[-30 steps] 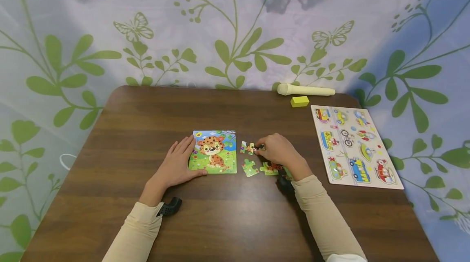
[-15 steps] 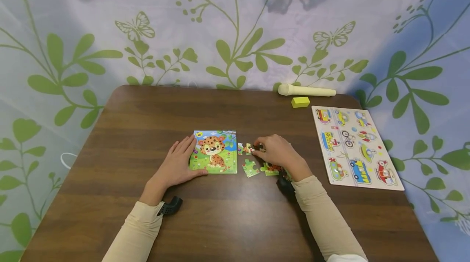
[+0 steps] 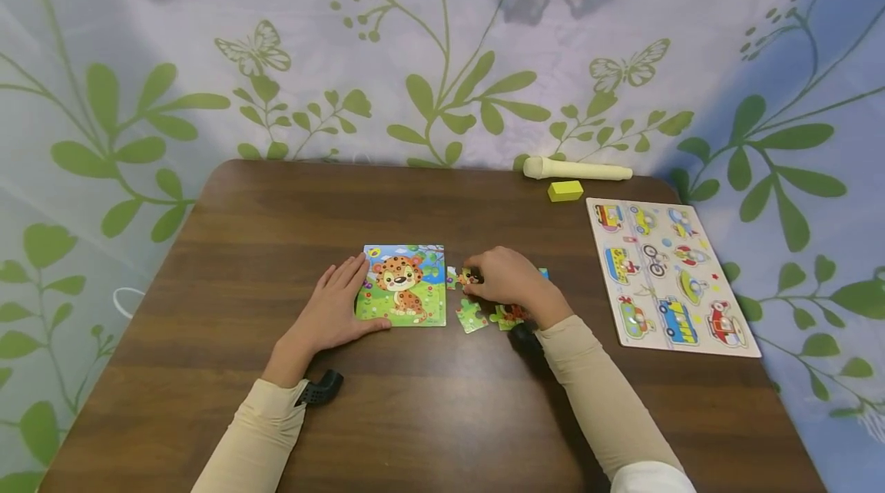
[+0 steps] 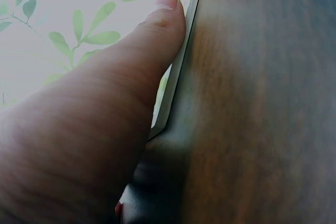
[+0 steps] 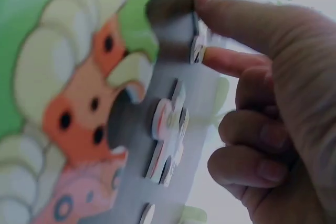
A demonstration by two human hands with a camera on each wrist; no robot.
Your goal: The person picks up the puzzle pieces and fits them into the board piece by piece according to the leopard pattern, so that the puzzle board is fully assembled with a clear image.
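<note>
A square picture board with a leopard cub (image 3: 403, 286) lies flat on the brown table. My left hand (image 3: 332, 302) rests at its left side, fingers extended and thumb along the near edge; in the left wrist view the thumb (image 4: 121, 61) touches the board's edge. Beside the board, my right hand (image 3: 508, 278) pinches a small jigsaw piece (image 5: 197, 50) between thumb and index finger, its other fingers curled. That piece stands next to other joined pieces (image 3: 452, 278). A green jigsaw piece (image 3: 472, 316) and a spotted one (image 3: 509, 315) lie nearer me.
On the right lies a wooden vehicle puzzle board (image 3: 671, 278). A yellow block (image 3: 565, 191) and a cream microphone-shaped stick (image 3: 577, 169) are at the table's far edge. More jigsaw pieces sit partly hidden under my right hand. A patterned cloth (image 3: 442, 55) hangs behind.
My right hand has shifted left toward the leopard board, and the small pieces by it have slid left, close to the board's right edge. My left hand has stayed in place.
</note>
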